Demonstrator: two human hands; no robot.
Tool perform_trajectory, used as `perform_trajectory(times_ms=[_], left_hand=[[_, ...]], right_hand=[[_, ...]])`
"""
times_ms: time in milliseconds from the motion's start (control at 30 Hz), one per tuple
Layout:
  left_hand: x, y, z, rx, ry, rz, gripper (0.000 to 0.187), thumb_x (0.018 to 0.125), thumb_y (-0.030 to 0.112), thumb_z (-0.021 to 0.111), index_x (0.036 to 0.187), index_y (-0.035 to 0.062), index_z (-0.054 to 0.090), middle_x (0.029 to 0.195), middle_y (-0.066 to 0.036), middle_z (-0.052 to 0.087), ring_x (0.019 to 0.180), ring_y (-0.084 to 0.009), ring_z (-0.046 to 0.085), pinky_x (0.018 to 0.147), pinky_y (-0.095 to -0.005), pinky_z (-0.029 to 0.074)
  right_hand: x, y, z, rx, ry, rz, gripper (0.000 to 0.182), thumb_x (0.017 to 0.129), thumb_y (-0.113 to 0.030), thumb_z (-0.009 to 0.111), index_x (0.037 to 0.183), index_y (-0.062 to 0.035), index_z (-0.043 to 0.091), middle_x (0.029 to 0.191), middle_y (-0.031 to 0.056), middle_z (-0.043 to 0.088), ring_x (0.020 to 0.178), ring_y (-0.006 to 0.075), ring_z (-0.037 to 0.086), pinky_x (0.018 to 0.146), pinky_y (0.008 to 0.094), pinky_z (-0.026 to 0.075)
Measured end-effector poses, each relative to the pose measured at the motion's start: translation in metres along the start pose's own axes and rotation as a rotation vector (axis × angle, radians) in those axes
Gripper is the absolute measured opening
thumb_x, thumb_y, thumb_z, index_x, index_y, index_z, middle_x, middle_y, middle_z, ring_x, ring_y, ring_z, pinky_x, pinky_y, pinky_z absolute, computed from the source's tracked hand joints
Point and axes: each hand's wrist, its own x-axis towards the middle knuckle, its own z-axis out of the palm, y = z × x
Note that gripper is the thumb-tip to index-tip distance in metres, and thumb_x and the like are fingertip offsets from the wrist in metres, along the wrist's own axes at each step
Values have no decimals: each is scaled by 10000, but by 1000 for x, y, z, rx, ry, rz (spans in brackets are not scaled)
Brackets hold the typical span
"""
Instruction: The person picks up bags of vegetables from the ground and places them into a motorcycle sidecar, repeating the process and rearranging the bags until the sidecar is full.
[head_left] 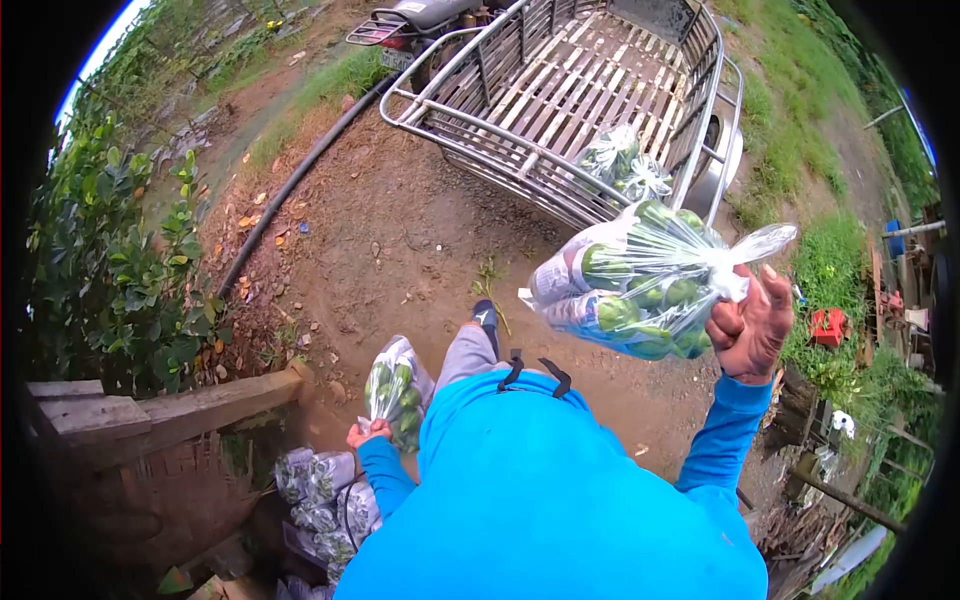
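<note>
My right hand [750, 325] is raised and closed around the knotted neck of a clear plastic bag of green produce [645, 280]. Printed paper shows through part of that bag. Lower down on the left, my left hand [370, 432] grips the gathered top of a second clear bag of green produce [400, 385], which hangs beside my leg. The exact kind of produce cannot be made out. More filled bags [318, 480] are piled close to my left hand. Two similar bags [620, 165] lie in the rear corner of a metal-railed cart [590, 80] with a slatted floor.
A motorcycle [420, 25] stands by the cart's left side. A black pipe [310, 165] runs along the ground on the left. Wooden beams [210, 405] jut out at lower left, near leafy bushes [120, 250]. A red object [828, 327] sits at right.
</note>
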Motion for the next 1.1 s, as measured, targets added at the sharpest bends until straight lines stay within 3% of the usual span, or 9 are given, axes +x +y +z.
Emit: perform_trajectory(times_ms=[133,267,533,667,867,1000,1033,1067,1100], left_hand=[[35,-48,65,51,43,7,274,674,330,449,817,107,380,595,-46,332,424,-165,279,391,-282,256],[76,-95,124,71,91,-53,256,677,322,444,821,121,377,597,-37,333,422,-163,275,384,-282,251],[56,-126,216,113,77,18,213,642,291,495,690,142,352,574,-26,332,413,-164,269,380,-282,232],[-37,-134,274,136,-54,-16,301,672,380,538,694,134,364,499,-30,286,405,-167,267,382,-281,218],[-198,-139,368,297,-506,112,391,742,450,532,657,75,459,493,-15,329,418,-142,284,395,-269,231],[-294,-152,419,330,-641,290,398,779,420,534,820,26,510,607,-18,393,485,-143,291,430,-271,232],[-316,-160,431,337,-670,319,396,788,411,529,840,19,501,627,-21,390,498,-141,283,440,-272,228],[-341,-166,447,351,-698,349,395,797,402,523,859,13,493,647,-24,388,511,-140,274,449,-272,224],[-359,-171,457,384,-791,328,395,806,395,515,878,8,483,662,-26,385,521,-138,266,456,-274,219]], right_hand=[[92,-57,33,24,-118,-99,500,775,-439,531,1022,-6,496,744,29,537,371,46,223,336,188,163],[175,-82,85,-111,283,-199,511,752,-461,553,983,-7,513,761,89,569,361,58,260,331,178,177],[384,-93,73,-337,29,-13,472,775,-470,538,965,-41,484,730,2,528,351,25,238,317,168,159],[478,-64,21,-623,-92,238,406,773,-413,581,1066,-159,462,906,-43,427,407,8,208,358,172,123],[581,27,-46,-813,-17,641,533,731,-464,613,1158,-172,484,602,-62,230,426,36,157,403,213,96],[628,104,-122,-928,-20,757,490,672,-523,632,893,-110,487,587,-33,212,430,78,197,401,238,130],[633,128,-140,-1030,10,765,513,658,-544,628,801,-100,414,574,-15,220,414,97,204,380,256,160],[649,173,-207,-1159,-324,650,562,658,-491,647,973,-60,469,628,-2,266,440,114,256,381,278,252],[648,179,-196,-1192,-189,759,613,648,-490,652,997,-25,459,642,19,300,461,144,295,403,313,303]])
